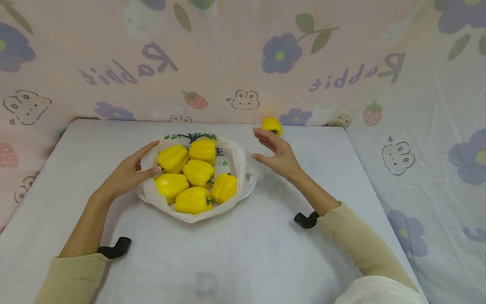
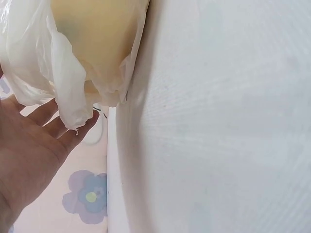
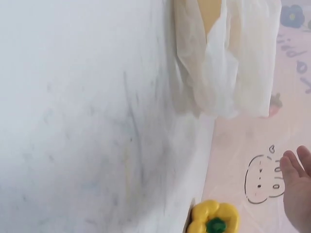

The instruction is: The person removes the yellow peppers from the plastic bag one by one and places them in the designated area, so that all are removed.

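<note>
Your bag (image 1: 243,169) sits mid-desk (image 1: 228,253) with six peppers (image 1: 197,173) in it; one pepper (image 1: 271,125) lies behind it to the right, at the desk's back edge.

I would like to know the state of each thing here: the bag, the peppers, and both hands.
Plastic bag: open, lying flat on the table.
Six peppers: inside the bag.
Single pepper: outside the bag, at the table's far edge.
Left hand: open, touching the bag's rim.
Right hand: open, holding nothing.

- Light's soft and even around me, bright overall, only faint shadows under my arms on the table (image 1: 243,253).
- Head view bends at the edges.
- Both wrist views look washed out and a bit blurry up close.
</note>
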{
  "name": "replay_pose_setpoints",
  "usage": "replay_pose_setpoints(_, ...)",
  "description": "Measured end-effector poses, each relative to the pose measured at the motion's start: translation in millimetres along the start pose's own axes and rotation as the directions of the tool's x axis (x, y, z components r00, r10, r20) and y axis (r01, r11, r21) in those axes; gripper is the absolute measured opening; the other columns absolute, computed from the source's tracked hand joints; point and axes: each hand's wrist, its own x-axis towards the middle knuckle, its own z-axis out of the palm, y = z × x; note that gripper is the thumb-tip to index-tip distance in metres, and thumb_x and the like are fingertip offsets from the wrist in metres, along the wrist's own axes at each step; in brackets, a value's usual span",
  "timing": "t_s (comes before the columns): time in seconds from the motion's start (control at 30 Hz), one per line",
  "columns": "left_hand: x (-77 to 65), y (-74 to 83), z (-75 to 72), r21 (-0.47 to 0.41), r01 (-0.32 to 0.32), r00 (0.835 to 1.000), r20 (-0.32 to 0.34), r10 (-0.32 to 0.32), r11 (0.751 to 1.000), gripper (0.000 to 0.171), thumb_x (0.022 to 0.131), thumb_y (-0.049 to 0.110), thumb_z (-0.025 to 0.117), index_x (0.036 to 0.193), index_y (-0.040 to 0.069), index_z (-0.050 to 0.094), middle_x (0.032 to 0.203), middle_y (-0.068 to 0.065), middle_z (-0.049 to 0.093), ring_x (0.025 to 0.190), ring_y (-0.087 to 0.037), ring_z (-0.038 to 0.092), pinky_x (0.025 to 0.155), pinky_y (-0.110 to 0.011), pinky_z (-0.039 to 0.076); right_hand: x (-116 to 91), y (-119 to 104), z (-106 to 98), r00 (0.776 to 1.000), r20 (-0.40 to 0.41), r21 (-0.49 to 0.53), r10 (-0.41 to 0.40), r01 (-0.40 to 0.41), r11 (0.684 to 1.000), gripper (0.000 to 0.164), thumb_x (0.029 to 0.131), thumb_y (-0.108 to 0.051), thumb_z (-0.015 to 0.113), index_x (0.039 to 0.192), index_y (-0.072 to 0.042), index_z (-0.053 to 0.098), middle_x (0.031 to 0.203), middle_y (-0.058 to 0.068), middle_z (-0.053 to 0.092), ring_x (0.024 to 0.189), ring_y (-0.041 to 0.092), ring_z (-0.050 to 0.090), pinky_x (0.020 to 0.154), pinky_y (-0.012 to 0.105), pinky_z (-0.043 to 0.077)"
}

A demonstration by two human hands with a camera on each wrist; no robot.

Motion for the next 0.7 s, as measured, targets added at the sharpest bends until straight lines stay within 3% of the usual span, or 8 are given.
replay_pose_setpoints(0.2, -1.9, 1.4, 0.7, -0.030, 0.005, 1.000, 0.007, -0.005, 1.000, 0.080, 0.096, 0.030, 0.066, 0.160, 0.027, 0.018, 0.163, -0.017, 0.020, 0.136, -0.047, 0.034, 0.103, -0.075, 0.030, -5.0, 11.3, 11.9, 0.999, 0.046, 0.034, -0.010, 0.008, 0.999, 0.064, 0.080, 0.014, 0.074, 0.139, 0.010, 0.048, 0.142, 0.025, 0.050, 0.130, 0.038, 0.050, 0.108, 0.050, 0.041)
replay_pose_setpoints(0.37, -3.6, 1.9, 0.4, -0.030, 0.004, 1.000, 0.010, -0.004, 1.000, 0.079, 0.096, 0.032, 0.065, 0.160, 0.027, 0.019, 0.163, -0.017, 0.019, 0.136, -0.048, 0.031, 0.103, -0.077, 0.027, -10.5, 16.8, 22.2, 0.996, 0.091, 0.054, -0.005, 0.000, 0.999, 0.064, 0.082, 0.008, 0.075, 0.141, 0.003, 0.050, 0.142, 0.019, 0.052, 0.127, 0.034, 0.054, 0.105, 0.042, 0.047)
replay_pose_setpoints(0.53, -3.7, -0.3, 1.2, -0.013, 0.003, 1.000, -0.007, -0.003, 1.000, 0.078, 0.097, 0.034, 0.064, 0.160, 0.026, 0.020, 0.162, -0.018, 0.022, 0.123, -0.043, 0.038, 0.099, -0.072, 0.034, -16.4, 11.9, 32.1, 0.993, 0.118, 0.032, 0.007, -0.011, 0.999, 0.062, 0.084, 0.000, 0.077, 0.141, -0.001, 0.052, 0.138, 0.019, 0.056, 0.118, 0.033, 0.060, 0.099, 0.039, 0.052)
replay_pose_setpoints(0.7, -4.7, -1.5, 1.4, -0.020, 0.001, 1.000, -0.007, -0.001, 1.000, 0.079, 0.096, 0.034, 0.065, 0.160, 0.023, 0.021, 0.162, -0.019, 0.021, 0.137, -0.050, 0.031, 0.102, -0.078, 0.027, -22.6, 5.2, 40.5, 0.988, 0.143, -0.033, 0.051, -0.047, 0.998, 0.059, 0.084, -0.007, 0.080, 0.138, -0.004, 0.056, 0.132, 0.015, 0.061, 0.113, 0.032, 0.063, 0.097, 0.031, 0.052)
